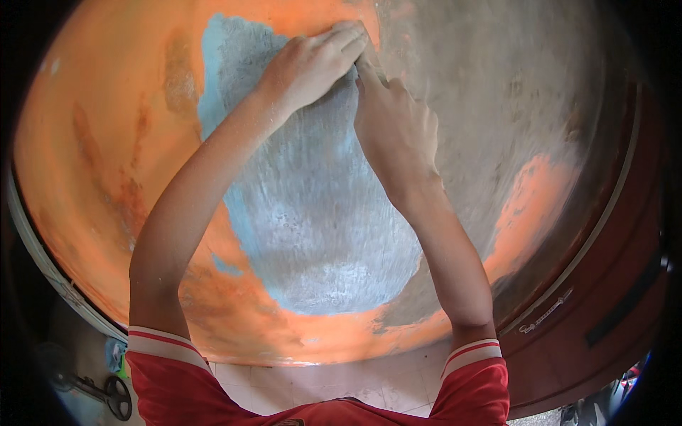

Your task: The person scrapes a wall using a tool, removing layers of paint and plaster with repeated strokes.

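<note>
A car body panel (pixel 330 213) with orange paint, a grey-blue filler patch and bare brownish-grey areas curves before me. My left hand (pixel 319 64) lies across the top of the patch, fingers bent and pointing right. Just right of it, my right hand (pixel 397 117) reaches upward with its index finger extended, its tip meeting the left fingertips. Both hands rest at the upper edge of the grey-blue patch. Something thin and dark shows by the right fingers; whether either hand grips it cannot be told, as the fingers hide it.
A dark red panel (pixel 602 298) with a small ornament curves along the right, past a pale trim strip (pixel 618 202). Light floor tiles (pixel 319 386) lie below the panel's edge. A dark wheel-like part (pixel 117 398) and a blue item (pixel 114 354) are at lower left.
</note>
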Available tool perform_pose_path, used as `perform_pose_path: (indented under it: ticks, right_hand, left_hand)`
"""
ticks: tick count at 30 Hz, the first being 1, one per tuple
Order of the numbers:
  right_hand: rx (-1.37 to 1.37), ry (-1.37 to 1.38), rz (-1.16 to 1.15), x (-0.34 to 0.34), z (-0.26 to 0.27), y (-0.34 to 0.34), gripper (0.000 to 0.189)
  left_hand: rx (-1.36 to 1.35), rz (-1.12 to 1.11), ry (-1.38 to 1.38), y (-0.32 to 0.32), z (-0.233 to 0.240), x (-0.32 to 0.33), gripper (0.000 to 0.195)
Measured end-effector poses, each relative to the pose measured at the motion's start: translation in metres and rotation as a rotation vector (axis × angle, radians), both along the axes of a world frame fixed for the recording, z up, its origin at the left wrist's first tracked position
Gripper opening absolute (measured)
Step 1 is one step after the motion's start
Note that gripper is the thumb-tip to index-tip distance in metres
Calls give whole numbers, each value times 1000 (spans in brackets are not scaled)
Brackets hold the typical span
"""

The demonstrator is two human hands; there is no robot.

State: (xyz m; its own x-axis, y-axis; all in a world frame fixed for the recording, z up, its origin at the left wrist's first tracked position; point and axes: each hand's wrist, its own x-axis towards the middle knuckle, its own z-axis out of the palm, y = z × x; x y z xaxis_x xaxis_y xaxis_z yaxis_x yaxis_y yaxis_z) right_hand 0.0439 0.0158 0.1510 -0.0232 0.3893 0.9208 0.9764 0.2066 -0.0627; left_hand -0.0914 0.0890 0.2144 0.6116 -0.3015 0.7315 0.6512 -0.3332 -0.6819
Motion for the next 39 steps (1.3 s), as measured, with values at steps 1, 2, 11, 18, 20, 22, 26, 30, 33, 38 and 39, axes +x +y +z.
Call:
perform_pose_path:
  ticks: [1, 2, 11, 18, 20, 22, 26, 30, 33, 38, 39]
  right_hand:
    - [0, 4, -3, 1, 1, -1, 37]
    - [-18, 12, 4, 3, 2, -3, 36]
    - [-58, -69, -89, 7, -24, -28, 44]
    - [-138, 45, 9, 20, -37, -20, 34]
    - [-128, 34, -16, 22, -48, -26, 35]
    - [-117, 17, -36, 25, -56, -28, 36]
    - [-107, -14, -85, 20, -44, -36, 39]
    - [-129, -27, -3, 36, -39, -40, 56]
    - [-50, -49, 3, 45, -72, -21, 57]
    - [-251, -44, -45, 39, -79, -36, 60]
    - [-272, -31, -37, 38, -76, -36, 61]
  left_hand:
    - [0, -3, 4, 0, 0, 0, 28]
    - [-17, -10, -3, 1, 0, 1, 28]
    - [-45, -39, 132, 2, -26, 4, 29]
    - [-35, 26, 190, 2, -40, 6, 27]
    - [-30, 42, 187, -1, -52, 10, 26]
    - [-104, 6, 145, -8, -63, 20, 27]
    - [-93, -7, 167, -4, -47, 16, 29]
    - [-124, -44, 195, -7, -50, 18, 29]
    - [-108, -7, 226, -1, -70, 25, 29]
    - [-101, 33, 280, -4, -87, 25, 34]
    - [-95, 39, 277, -3, -78, 22, 34]
